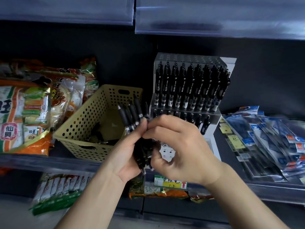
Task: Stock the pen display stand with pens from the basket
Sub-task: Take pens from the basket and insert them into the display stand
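Note:
A clear acrylic pen display stand point(212, 116) stands on the shelf at centre right, its upper tier filled with several black pens point(189, 86). To its left sits a tan perforated basket point(92, 113) with a few dark pens lying at its bottom. My left hand point(127, 151) grips a bundle of several black pens point(132, 113), tips fanning up over the basket's right rim. My right hand point(178, 144) pinches one pen of that bundle near my left thumb, in front of the stand's lower tier.
Snack bags point(33, 104) fill the shelf left of the basket. Packaged stationery point(267, 142) lies stacked right of the stand. A yellow-green price tag point(170, 182) is on the shelf edge. More snack packs point(61, 189) sit on the shelf below. An upper shelf overhangs.

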`<move>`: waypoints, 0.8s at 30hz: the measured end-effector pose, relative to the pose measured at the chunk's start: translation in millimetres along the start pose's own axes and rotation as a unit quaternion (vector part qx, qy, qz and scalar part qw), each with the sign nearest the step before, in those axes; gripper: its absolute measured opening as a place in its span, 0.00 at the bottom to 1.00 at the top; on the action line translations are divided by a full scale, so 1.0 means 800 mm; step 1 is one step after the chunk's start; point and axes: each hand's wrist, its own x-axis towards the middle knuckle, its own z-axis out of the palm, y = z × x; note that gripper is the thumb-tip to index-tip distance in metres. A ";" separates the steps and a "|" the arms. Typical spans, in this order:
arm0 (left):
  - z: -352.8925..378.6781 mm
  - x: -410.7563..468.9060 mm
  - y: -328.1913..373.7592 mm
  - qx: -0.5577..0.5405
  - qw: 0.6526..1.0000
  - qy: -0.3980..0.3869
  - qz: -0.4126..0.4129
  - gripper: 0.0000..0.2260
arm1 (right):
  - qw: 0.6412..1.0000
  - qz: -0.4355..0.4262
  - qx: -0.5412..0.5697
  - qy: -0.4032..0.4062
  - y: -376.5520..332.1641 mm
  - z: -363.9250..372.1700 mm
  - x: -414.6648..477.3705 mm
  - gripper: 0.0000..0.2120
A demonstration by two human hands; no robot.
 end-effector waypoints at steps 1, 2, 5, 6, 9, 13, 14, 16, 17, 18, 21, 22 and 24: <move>0.002 -0.002 0.002 0.014 1.000 0.016 0.006 0.13 | 1.000 0.012 0.022 -0.015 0.000 -0.002 0.000 0.16; 0.003 -0.002 0.004 0.033 0.999 0.031 0.019 0.11 | 0.999 0.026 0.044 -0.016 -0.002 -0.003 0.000 0.15; 0.004 -0.004 0.008 0.206 0.962 0.105 0.143 0.08 | 0.972 0.134 0.172 0.085 -0.010 -0.004 0.004 0.07; 0.002 -0.005 0.009 0.328 0.913 0.124 0.210 0.05 | 0.938 0.211 0.242 0.130 -0.011 -0.006 0.007 0.12; -0.010 -0.005 0.014 0.649 0.656 0.058 0.381 0.13 | 0.774 0.468 0.424 0.047 0.006 -0.020 0.010 0.31; -0.030 0.005 0.018 0.785 0.420 0.025 0.454 0.16 | 0.649 0.472 0.551 -0.229 0.019 -0.020 -0.001 0.43; -0.028 0.006 0.018 0.790 0.405 0.029 0.459 0.14 | 0.644 0.446 0.567 -0.255 0.018 -0.016 -0.004 0.40; -0.025 0.007 0.017 0.788 0.386 0.030 0.479 0.06 | 0.628 0.410 0.605 -0.268 0.014 -0.010 -0.005 0.28; -0.026 0.007 0.016 0.789 0.373 0.033 0.487 0.04 | 0.614 0.407 0.622 -0.266 0.012 -0.008 -0.005 0.21; -0.026 0.007 0.015 0.792 0.361 0.039 0.490 0.04 | 0.606 0.406 0.632 -0.263 0.010 -0.005 -0.006 0.15; -0.030 0.009 0.014 0.788 0.342 0.084 0.504 0.13 | 0.625 0.409 0.625 -0.227 0.003 0.005 -0.007 0.01; -0.031 0.011 0.015 0.781 0.345 0.115 0.507 0.18 | 0.634 0.405 0.625 -0.207 0.001 0.008 -0.007 0.04; -0.026 0.011 0.015 0.749 0.399 0.198 0.491 0.32 | 0.649 0.390 0.629 -0.175 0.000 0.012 -0.007 0.06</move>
